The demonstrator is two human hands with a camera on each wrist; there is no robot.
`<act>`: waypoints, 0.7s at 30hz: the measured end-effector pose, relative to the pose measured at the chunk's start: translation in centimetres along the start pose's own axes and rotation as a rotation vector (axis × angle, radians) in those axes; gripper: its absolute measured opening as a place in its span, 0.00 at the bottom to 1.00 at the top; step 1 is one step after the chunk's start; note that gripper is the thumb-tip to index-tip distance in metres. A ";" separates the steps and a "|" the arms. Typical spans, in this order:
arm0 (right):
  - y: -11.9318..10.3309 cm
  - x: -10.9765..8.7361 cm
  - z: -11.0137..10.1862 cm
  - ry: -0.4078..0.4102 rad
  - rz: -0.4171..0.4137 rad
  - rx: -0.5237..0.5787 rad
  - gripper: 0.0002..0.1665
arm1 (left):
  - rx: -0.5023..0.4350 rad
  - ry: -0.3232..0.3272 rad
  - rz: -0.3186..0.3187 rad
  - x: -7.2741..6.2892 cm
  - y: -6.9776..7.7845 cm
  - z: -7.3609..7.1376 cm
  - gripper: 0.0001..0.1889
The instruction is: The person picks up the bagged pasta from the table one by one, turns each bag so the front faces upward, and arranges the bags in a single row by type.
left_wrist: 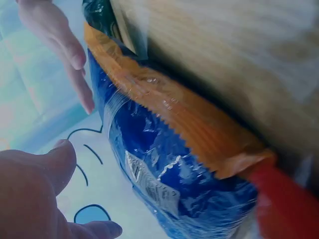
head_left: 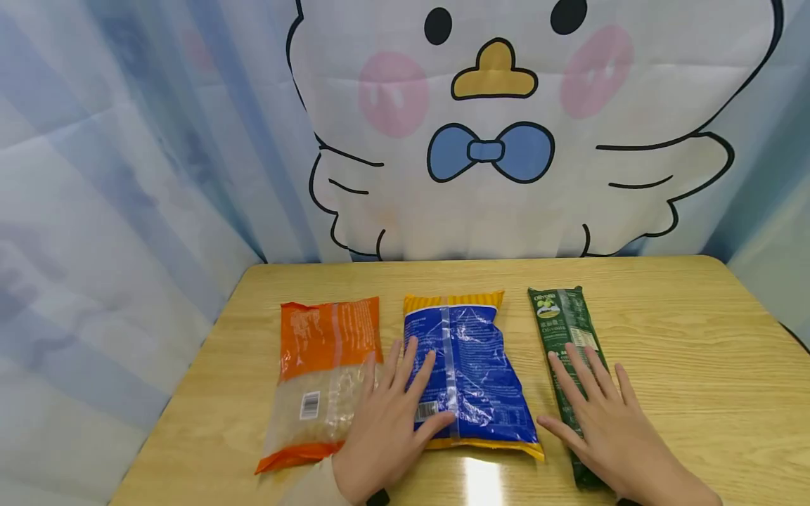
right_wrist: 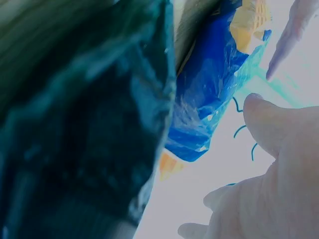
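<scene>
Three plastic food packets lie in a row on the table. On the left is an orange-and-clear packet [head_left: 310, 344] with pale contents and a barcode label. The middle one is a plump blue packet [head_left: 484, 379] with yellow ends. A long, narrow dark green packet [head_left: 553, 316] lies to the right. My left hand [head_left: 389, 422], fingers spread, is over the gap between the orange and blue packets. Above the lower half of the green packet is my right hand [head_left: 604, 432], also with spread fingers. The wrist views show both hands raised off the packets, holding nothing.
The light wood table [head_left: 683, 351] extends to both sides of the packets. Behind it hangs a curtain [head_left: 493, 218] with a cartoon figure wearing a blue bow tie. More pale blue cloth [head_left: 95, 281] hangs along the left side.
</scene>
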State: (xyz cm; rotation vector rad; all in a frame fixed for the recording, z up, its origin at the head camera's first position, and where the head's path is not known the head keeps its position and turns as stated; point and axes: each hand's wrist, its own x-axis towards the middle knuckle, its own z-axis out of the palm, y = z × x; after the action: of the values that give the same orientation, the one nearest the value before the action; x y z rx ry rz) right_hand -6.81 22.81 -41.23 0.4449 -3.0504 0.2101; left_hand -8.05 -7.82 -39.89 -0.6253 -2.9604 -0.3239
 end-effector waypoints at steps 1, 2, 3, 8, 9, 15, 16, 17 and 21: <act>0.1 0.0 0.0 0.002 0.001 0.001 0.54 | 0.002 0.001 0.007 0.2 0.1 -0.1 0.42; 0.2 0.0 0.0 0.004 0.003 0.002 0.54 | 0.007 0.004 0.017 0.4 0.2 -0.1 0.42; 0.3 -0.1 0.0 0.005 0.005 0.006 0.54 | 0.020 0.002 0.025 0.6 0.3 -0.2 0.42; 1.0 -0.1 -0.2 0.010 0.017 0.010 0.54 | 0.067 -0.012 0.074 1.7 0.9 -0.5 0.41; 1.2 -0.1 -0.3 0.011 0.021 0.014 0.54 | 0.066 -0.010 0.083 2.0 1.0 -0.6 0.41; 1.9 0.0 -0.6 0.007 0.047 0.026 0.54 | 0.045 0.042 0.118 3.5 1.8 -1.3 0.41; 2.0 0.0 -0.7 0.003 0.051 0.025 0.54 | 0.048 0.046 0.123 3.7 1.9 -1.5 0.41; 2.2 0.0 -0.7 -0.004 0.058 0.027 0.55 | 0.044 0.040 0.125 3.9 2.1 -1.6 0.40; 2.7 -0.2 -0.8 -0.023 0.085 0.044 0.55 | 0.034 0.006 0.136 4.8 2.6 -1.9 0.40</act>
State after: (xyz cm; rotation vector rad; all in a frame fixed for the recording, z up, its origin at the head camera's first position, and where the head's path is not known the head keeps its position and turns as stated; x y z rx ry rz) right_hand -7.38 25.57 -40.77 0.3228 -3.0953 0.2782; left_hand -11.25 -4.08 -36.92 -0.8144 -2.8915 -0.2624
